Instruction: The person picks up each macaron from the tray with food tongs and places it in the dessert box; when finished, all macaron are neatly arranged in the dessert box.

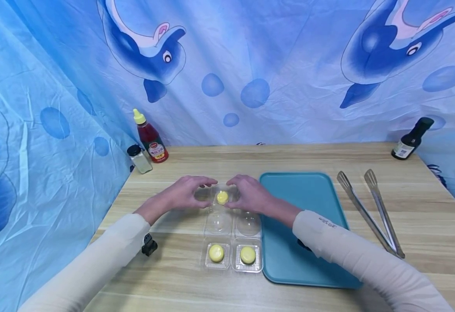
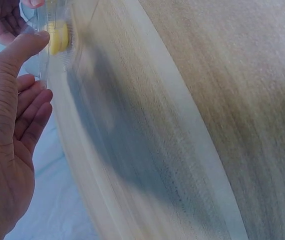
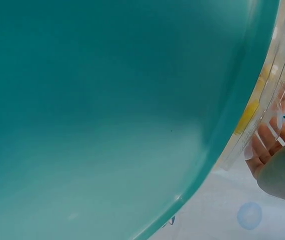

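My left hand (image 1: 184, 192) and right hand (image 1: 252, 195) face each other across the far end of a row of clear plastic boxes. Between them shows a round yellow cake (image 1: 222, 197) in clear plastic. In the left wrist view, my left thumb and fingertips hold the edge of the clear box (image 2: 43, 67), beside a yellow cake (image 2: 58, 37). My right fingers curve around its domed lid (image 3: 277, 117), partly out of frame. Nearer me, two more yellow cakes (image 1: 216, 253) (image 1: 247, 255) sit in open trays, domed lids (image 1: 218, 223) (image 1: 247, 224) folded back. Whether the held lid is fastened is unclear.
Right of the boxes lies a teal tray (image 1: 297, 268), under my right forearm. Metal tongs (image 1: 383, 212) lie beyond it. A dark bottle (image 1: 411, 141) stands at the back right; a red sauce bottle (image 1: 152, 141) and a black-capped shaker (image 1: 139, 159) stand back left.
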`<state>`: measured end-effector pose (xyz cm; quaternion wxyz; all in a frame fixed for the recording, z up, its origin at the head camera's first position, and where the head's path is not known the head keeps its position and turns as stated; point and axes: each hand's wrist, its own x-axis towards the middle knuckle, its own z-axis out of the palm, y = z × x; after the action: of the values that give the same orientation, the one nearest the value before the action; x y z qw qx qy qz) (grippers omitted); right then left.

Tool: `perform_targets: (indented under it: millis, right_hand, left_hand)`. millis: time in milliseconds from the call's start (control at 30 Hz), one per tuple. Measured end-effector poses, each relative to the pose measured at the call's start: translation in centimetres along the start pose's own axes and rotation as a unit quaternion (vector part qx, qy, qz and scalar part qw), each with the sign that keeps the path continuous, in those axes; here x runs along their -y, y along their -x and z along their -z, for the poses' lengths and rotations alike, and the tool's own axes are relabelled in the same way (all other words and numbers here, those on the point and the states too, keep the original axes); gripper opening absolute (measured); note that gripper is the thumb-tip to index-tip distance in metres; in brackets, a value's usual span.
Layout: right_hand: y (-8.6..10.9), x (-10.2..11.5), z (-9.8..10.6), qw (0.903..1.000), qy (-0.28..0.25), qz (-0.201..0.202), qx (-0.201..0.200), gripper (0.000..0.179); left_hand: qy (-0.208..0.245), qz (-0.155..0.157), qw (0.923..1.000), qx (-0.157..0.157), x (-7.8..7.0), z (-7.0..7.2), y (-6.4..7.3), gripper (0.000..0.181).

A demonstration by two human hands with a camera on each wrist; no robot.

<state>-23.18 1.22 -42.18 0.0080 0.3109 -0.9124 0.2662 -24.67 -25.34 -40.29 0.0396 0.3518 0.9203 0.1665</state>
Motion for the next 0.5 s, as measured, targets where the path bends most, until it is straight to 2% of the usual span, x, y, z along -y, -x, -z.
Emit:
perform_targets:
  millis: [333,500]
  right_hand:
    - [-0.04,-0.01,0.10,1.0000,0.005,0.002,-0.004,0.069]
    - [0.14,0.10,0.09,0.9999,0.009,-0.005,0.001,0.071]
  left_hand:
    - [0.000,0.001,0.9999,-0.013,0.00,0.12,-0.07,0.070]
    - [0.002,-0.003,1.0000,-0.003,-0.05,0.14,-0.07,0.071]
